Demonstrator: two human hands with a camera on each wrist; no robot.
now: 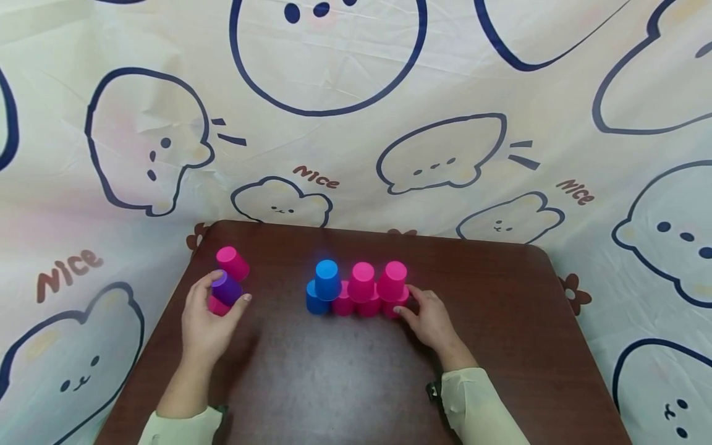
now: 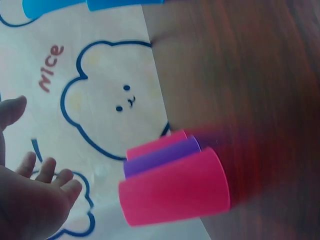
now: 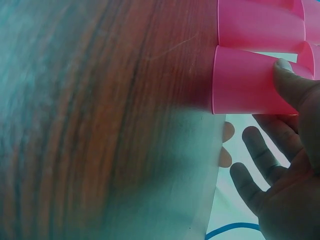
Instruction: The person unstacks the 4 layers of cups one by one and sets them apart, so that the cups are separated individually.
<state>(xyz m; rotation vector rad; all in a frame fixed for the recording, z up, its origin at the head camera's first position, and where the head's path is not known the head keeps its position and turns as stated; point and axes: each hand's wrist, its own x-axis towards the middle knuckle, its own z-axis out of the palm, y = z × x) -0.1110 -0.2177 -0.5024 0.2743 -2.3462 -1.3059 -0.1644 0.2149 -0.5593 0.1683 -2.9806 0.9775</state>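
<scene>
My left hand (image 1: 207, 324) is over a purple cup (image 1: 227, 288) at the table's left side, thumb and fingers spread on either side of it. The left wrist view shows that hand apart from the cups. A pink cup (image 1: 232, 263) stands behind the purple one, another pink cup (image 1: 218, 306) in front, partly hidden. At the table's middle, upside-down cups form two levels. On top are a blue cup (image 1: 327, 280) and two pink ones. My right hand (image 1: 432, 318) holds the rightmost lower pink cup (image 3: 252, 82), thumb at its near side, fingers around the right.
The cups stand on a dark brown table (image 1: 473, 296). A pale cloth (image 1: 350, 142) printed with cartoon outlines hangs behind and at both sides. A lower blue cup (image 1: 317, 303) ends the row at its left.
</scene>
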